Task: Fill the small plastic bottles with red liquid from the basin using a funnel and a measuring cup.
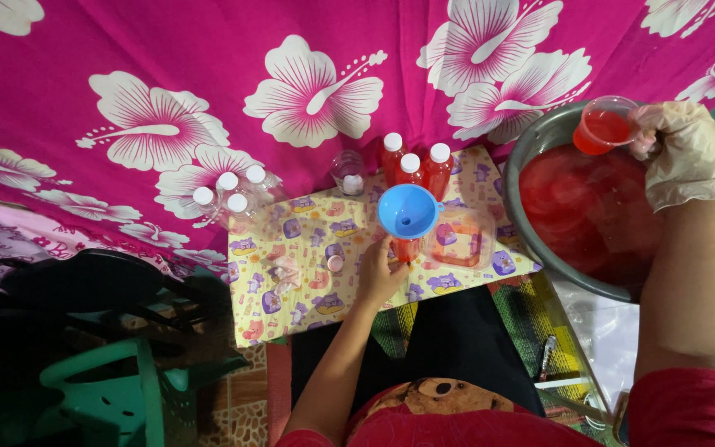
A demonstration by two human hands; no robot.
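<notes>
1. Your left hand (pixel 381 277) is bare and clasps the small bottle (pixel 405 248) that stands on the yellow patterned cloth (pixel 291 314), steadying it from the side. A blue funnel (pixel 408 211) sits in the bottle's neck.
2. Your right hand (pixel 687 153) wears a pale glove and grips a small clear cup (pixel 604 126) of red liquid, held tilted above the far rim of the metal basin (pixel 539 136) — well apart from the funnel.
3. Done so far, as judged from the layout: three capped bottles of red liquid (pixel 414 165) stand in a group just behind the funnel.
4. In hand: the bottle under the funnel already shows red liquid in it; how full it is I cannot tell, since your fingers and the funnel cover most of it.
5. Left to do, as judged: a cluster of capped clear bottles (pixel 229 194) with no red in them stands at the left edge of the cloth, and a clear jar (pixel 349 172) stands near the filled group. The basin holds plenty of red liquid — supply is not the limit.
6. A clear square tub (pixel 457 240) lies just beside the funnel bottle, with a loose white cap (pixel 335 263) near your left hand.
</notes>
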